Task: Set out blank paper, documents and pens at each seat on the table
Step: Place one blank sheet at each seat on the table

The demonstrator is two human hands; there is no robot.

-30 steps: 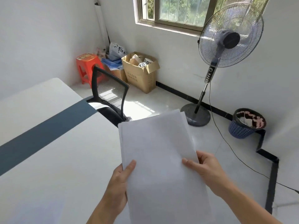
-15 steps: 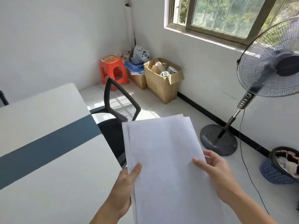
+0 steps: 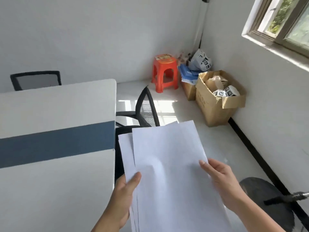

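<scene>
I hold a stack of blank white paper (image 3: 168,173) in front of me, just past the right end of the table (image 3: 56,190). My left hand (image 3: 124,196) grips the stack's left edge, thumb on top. My right hand (image 3: 220,181) holds the right edge of the top sheet, which is shifted right so the sheets below show at the left. The table is white with a blue-grey band across it. No pens or documents are in sight.
A black mesh chair (image 3: 145,111) stands at the table's right end, partly behind the paper. Another chair (image 3: 36,79) is at the far side. An orange stool (image 3: 164,72), cardboard boxes (image 3: 215,104) and bags fill the corner. A fan base (image 3: 267,200) sits at the lower right.
My view has swung left: the fan head and bin left the frame and the far chair appeared. The top sheet has slid right off the stack.
</scene>
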